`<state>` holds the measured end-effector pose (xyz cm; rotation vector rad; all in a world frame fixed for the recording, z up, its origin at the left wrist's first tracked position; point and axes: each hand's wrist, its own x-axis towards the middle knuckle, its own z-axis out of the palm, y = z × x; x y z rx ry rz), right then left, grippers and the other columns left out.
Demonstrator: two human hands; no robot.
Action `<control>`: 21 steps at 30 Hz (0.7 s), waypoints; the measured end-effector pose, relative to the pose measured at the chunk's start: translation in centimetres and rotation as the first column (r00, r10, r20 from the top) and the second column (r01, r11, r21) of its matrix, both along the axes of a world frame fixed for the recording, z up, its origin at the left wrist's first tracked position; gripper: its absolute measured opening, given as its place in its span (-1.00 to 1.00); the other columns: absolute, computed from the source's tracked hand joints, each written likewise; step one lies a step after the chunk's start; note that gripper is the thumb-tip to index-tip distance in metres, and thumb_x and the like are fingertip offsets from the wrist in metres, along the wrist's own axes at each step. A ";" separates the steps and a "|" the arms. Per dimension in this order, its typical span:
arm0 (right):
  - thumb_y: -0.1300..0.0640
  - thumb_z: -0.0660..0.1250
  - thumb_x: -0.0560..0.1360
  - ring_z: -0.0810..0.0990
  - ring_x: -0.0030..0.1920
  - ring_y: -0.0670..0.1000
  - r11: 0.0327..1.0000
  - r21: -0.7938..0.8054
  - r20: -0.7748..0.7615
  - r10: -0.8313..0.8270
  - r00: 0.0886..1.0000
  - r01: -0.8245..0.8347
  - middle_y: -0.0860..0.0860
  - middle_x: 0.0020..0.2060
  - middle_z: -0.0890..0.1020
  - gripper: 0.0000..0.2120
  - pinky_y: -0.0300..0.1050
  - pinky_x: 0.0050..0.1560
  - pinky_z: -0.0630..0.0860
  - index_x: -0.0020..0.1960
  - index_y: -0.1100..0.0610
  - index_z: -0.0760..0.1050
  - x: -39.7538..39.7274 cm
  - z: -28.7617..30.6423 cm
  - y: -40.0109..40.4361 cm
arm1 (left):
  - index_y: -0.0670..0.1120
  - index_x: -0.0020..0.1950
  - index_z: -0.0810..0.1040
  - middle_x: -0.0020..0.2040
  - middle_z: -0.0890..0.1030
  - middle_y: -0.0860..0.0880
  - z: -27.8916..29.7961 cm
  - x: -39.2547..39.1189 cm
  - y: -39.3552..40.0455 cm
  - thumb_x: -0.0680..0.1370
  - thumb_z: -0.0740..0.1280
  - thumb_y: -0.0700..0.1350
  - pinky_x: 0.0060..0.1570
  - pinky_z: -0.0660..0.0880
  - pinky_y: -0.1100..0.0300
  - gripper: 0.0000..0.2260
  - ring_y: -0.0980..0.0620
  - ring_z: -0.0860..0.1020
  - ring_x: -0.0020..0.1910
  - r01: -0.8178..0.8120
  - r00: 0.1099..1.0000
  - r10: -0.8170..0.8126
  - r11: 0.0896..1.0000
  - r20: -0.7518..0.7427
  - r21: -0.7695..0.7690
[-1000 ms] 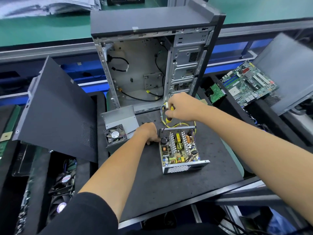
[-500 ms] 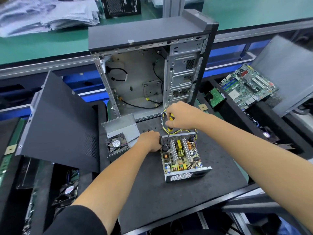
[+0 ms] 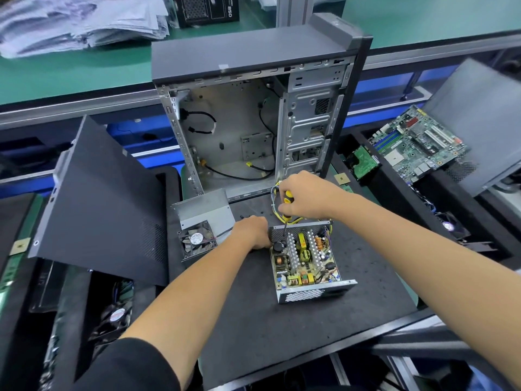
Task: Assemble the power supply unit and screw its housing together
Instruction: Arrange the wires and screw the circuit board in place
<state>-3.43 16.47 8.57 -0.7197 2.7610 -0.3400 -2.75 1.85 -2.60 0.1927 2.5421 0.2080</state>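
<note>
The open power supply housing point(image 3: 313, 292) sits on the black mat, its circuit board point(image 3: 306, 258) with heat sinks and coils exposed. My right hand point(image 3: 306, 197) grips a yellow-and-black screwdriver point(image 3: 287, 208) held upright, its shaft going down into the far left corner of the housing. My left hand point(image 3: 252, 231) grips the housing's far left edge. The grey lid with its fan point(image 3: 197, 239) lies to the left of the housing, joined by a thin wire. Yellow and blue cables point(image 3: 275, 198) trail from the back of the unit.
An open tower case point(image 3: 253, 131) stands behind the mat point(image 3: 253, 328). A dark side panel point(image 3: 98, 201) leans at the left, another at the right beside a motherboard point(image 3: 414, 145). A few small screws point(image 3: 251, 215) lie on the mat. Trays of fans sit lower left.
The view has shifted a little, so everything sits lower in the frame. Both hands stay in place on the housing and the screwdriver, which stays in the same corner.
</note>
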 end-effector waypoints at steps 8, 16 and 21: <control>0.13 0.41 0.41 0.37 -0.47 -0.04 0.937 -0.292 0.058 -0.181 0.982 0.191 0.10 -0.37 0.55 -0.82 -0.21 -0.45 0.30 -0.18 0.28 0.56 -1.6 0.7 0.4 | -0.16 -0.16 0.61 -0.07 0.66 -0.13 2.0 -4.4 -2.8 0.46 0.23 -0.27 -0.14 0.57 0.06 -0.84 -0.10 0.59 -0.11 -0.074 0.976 0.106 0.983 -0.192 0.171; 0.16 0.33 0.39 0.35 -0.37 0.05 0.823 -0.384 0.046 -0.437 0.898 0.419 0.26 -0.34 0.52 -0.72 -0.04 -0.39 0.40 -0.07 0.39 0.54 -3.2 -0.8 0.1 | -0.05 0.04 0.58 0.10 0.58 -0.09 -1.3 -5.3 -2.2 0.52 0.30 -0.14 -0.04 0.44 0.06 -0.87 -0.15 0.52 0.10 -0.049 0.942 0.084 0.992 -0.325 0.113; 0.12 0.33 0.43 0.32 -0.43 0.01 0.848 -0.338 0.069 -0.410 0.909 0.408 0.13 -0.34 0.50 -0.76 -0.17 -0.43 0.27 -0.08 0.32 0.56 -3.2 -2.0 -0.1 | -0.07 0.02 0.63 0.05 0.58 -0.12 -2.5 -5.4 -1.2 0.53 0.29 -0.17 -0.12 0.43 0.07 -0.85 -0.18 0.54 0.05 0.038 0.926 -0.021 0.999 -0.378 0.038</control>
